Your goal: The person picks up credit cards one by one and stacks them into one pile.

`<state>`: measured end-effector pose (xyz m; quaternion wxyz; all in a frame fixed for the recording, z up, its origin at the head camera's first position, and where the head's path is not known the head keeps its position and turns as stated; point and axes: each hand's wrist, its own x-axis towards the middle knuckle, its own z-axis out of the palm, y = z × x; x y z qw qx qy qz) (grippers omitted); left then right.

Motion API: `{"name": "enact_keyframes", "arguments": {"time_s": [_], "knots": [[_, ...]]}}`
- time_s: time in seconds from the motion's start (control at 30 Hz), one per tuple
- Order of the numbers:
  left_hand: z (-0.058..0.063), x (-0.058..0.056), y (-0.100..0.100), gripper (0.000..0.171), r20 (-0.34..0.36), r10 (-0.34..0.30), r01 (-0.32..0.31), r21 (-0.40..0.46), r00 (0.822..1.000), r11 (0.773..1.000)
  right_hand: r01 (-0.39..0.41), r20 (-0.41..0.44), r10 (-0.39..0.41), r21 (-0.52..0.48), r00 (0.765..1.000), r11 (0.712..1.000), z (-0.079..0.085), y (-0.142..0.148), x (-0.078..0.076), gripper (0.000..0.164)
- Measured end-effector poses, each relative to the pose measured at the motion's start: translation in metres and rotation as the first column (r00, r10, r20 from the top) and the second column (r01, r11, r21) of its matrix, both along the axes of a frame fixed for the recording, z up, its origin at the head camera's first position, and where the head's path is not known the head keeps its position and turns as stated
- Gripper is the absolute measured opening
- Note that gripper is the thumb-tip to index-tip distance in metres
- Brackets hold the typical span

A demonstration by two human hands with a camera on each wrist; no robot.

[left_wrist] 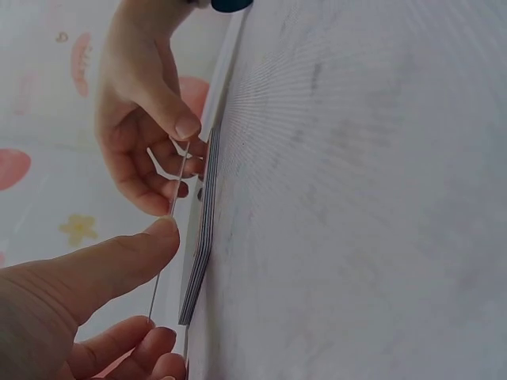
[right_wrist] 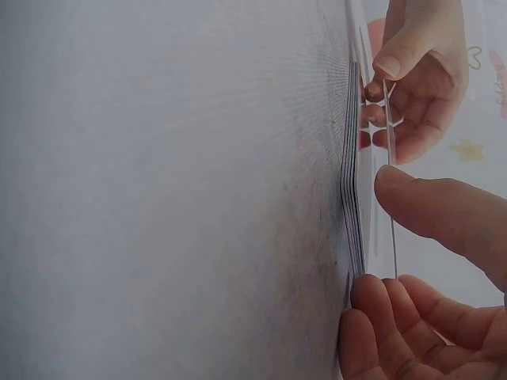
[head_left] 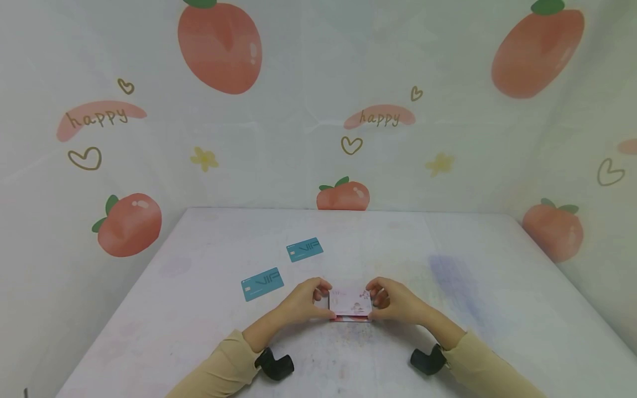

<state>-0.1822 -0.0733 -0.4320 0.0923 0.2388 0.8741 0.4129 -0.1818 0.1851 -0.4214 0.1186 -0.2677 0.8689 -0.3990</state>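
My left hand (head_left: 307, 301) and right hand (head_left: 395, 302) pinch opposite ends of a pale pink card (head_left: 350, 302) with small floral print. Each thumb lies along the near edge and the fingers curl behind the far one. Seen edge-on in the left wrist view, the card (left_wrist: 162, 269) is a thin line between thumb and fingers. Just below it lies a slightly bent stack of cards (right_wrist: 349, 170) on the table, with a gap between the two. From the head view only a reddish strip of the stack (head_left: 351, 318) shows past the pink card.
Two teal cards marked VIP lie flat to the left, one farther back (head_left: 304, 250) and one nearer (head_left: 262, 284). The white table (head_left: 378, 365) meets a fruit-printed backdrop (head_left: 298, 66). Black devices (head_left: 275, 365) sit at both wrists.
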Motion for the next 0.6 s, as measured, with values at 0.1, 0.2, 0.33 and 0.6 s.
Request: {"name": "enact_keyframes", "arguments": {"time_s": [0.1, 0.2, 0.33, 0.6], "knots": [[0.0008, 0.0008, 0.0003, 0.051, -0.009, -0.003, 0.003, -0.009, 1.0, 1.0, -0.001, 0.002, 0.001, 0.007, 1.0, 1.0, -0.0004, -0.0002, 0.0003, 0.048], [0.0014, 0.0014, 0.0007, 0.051, -0.014, -0.003, 0.002, -0.014, 1.0, 1.0, 0.001, 0.005, -0.001, 0.013, 1.0, 1.0, -0.0003, -0.0005, 0.0009, 0.048], [0.0015, 0.0016, 0.0011, 0.051, -0.009, -0.004, 0.004, -0.012, 1.0, 1.0, 0.006, 0.014, -0.006, 0.02, 1.0, 1.0, 0.0008, -0.0011, 0.0018, 0.048], [0.0015, 0.0024, 0.0011, 0.051, -0.015, -0.012, 0.012, -0.01, 1.0, 1.0, 0.002, 0.013, -0.003, 0.027, 1.0, 1.0, 0.0017, -0.0015, 0.0027, 0.047]]}}
